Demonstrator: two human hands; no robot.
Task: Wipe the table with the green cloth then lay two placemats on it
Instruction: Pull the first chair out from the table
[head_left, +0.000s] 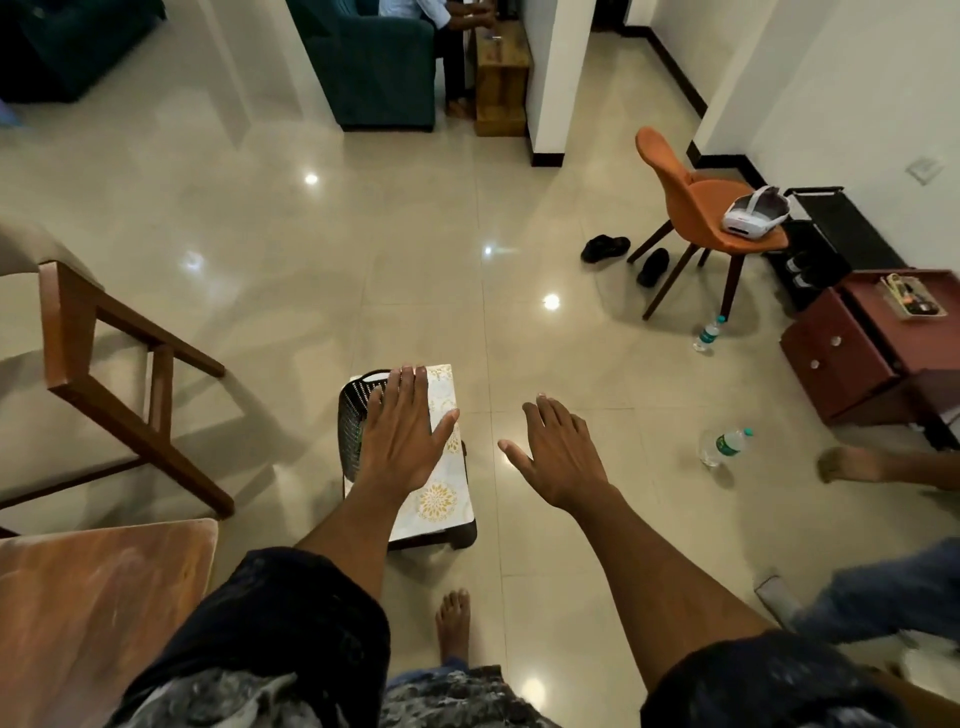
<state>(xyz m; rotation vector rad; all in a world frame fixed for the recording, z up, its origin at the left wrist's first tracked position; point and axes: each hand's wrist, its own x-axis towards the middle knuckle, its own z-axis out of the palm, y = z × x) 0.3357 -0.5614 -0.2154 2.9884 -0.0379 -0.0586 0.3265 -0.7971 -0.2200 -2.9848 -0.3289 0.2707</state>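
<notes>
White placemats with a gold flower pattern (441, 493) lie across a black perforated basket (350, 415) on the floor in front of me. My left hand (402, 436) is spread flat over the placemats, fingers apart; whether it touches them I cannot tell. My right hand (558, 452) hovers open over bare floor just right of the basket, holding nothing. The wooden table (88, 597) shows its corner at the bottom left. No green cloth is in view.
A wooden chair (104, 364) stands left of the basket. Two water bottles (722, 444) (707, 335), black shoes (605, 247), an orange chair (706, 218) with a white headset and a red drawer cabinet (852, 353) are to the right. Another person's foot (852, 465) and leg are at the right edge.
</notes>
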